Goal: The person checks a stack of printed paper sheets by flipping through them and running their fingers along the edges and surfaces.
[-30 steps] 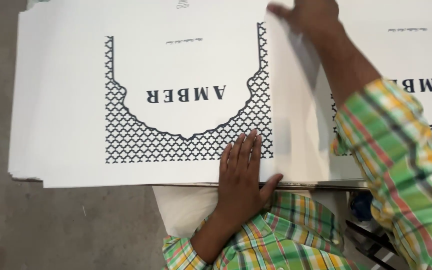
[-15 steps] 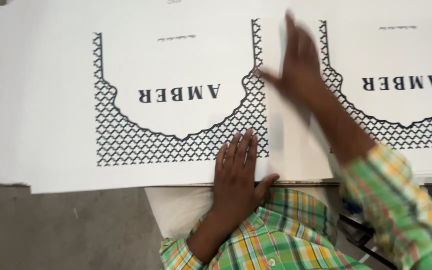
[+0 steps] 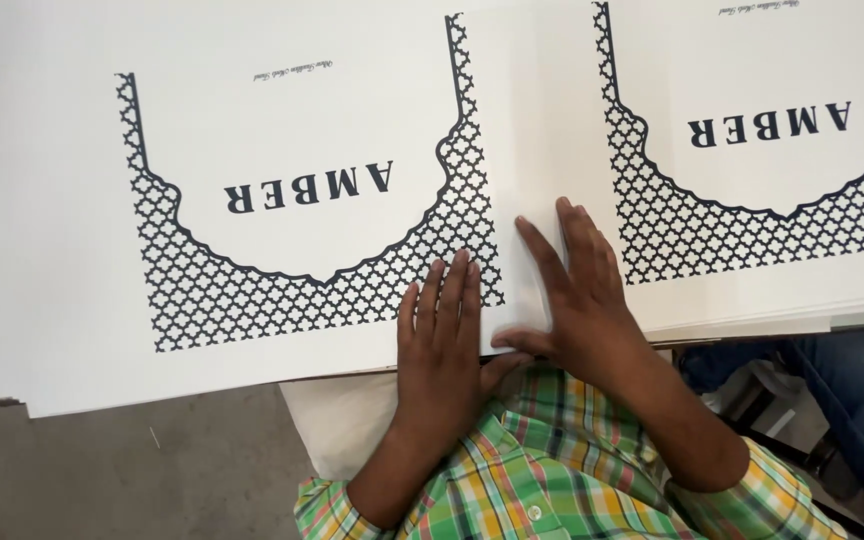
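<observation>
A large white printed sheet [image 3: 72, 220] with a black lattice pattern and an arched blank field lies on top of a stack at the left. My left hand [image 3: 444, 335] rests flat on its near edge, fingers spread over the lattice. My right hand [image 3: 577, 300] lies flat just to the right, on the plain white margin of that sheet, thumb tucked toward my left hand. A second stack of the same printed sheets [image 3: 752, 260] lies to the right, its lattice close to my right fingertips. Neither hand holds anything.
The stacks overhang a white surface [image 3: 337, 420] near my body. Grey floor [image 3: 122, 470] shows at lower left. Dark clutter and a blue-clad leg [image 3: 852, 400] sit at lower right. My sleeves are green, yellow and red plaid.
My right hand came back from the far top of the sheet and now lies flat beside my left hand. The left hand stayed pressed on the near edge.
</observation>
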